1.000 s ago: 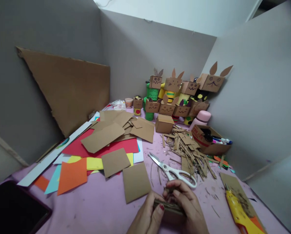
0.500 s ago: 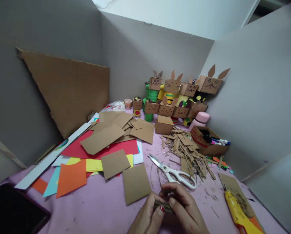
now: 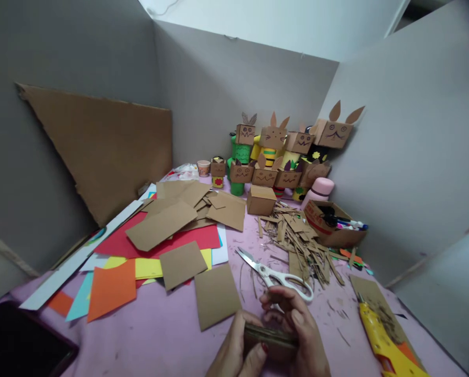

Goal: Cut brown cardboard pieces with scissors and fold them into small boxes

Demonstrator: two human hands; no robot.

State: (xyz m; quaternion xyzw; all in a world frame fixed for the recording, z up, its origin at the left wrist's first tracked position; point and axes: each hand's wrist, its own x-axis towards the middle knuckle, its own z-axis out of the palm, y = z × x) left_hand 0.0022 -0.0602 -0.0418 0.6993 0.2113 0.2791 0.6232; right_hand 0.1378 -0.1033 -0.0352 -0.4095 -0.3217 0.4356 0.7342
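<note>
One grip, the left hand (image 3: 234, 350), is clamped on the layered cardboard (image 3: 273, 337) at the bench's (image 3: 159, 335) near side, the right hand (image 3: 308, 332) curls at its right end, closure indeterminable, white scissors (image 3: 263, 269) lie just beyond, and a yellow glue gun (image 3: 378, 332) rests farther right.
</note>
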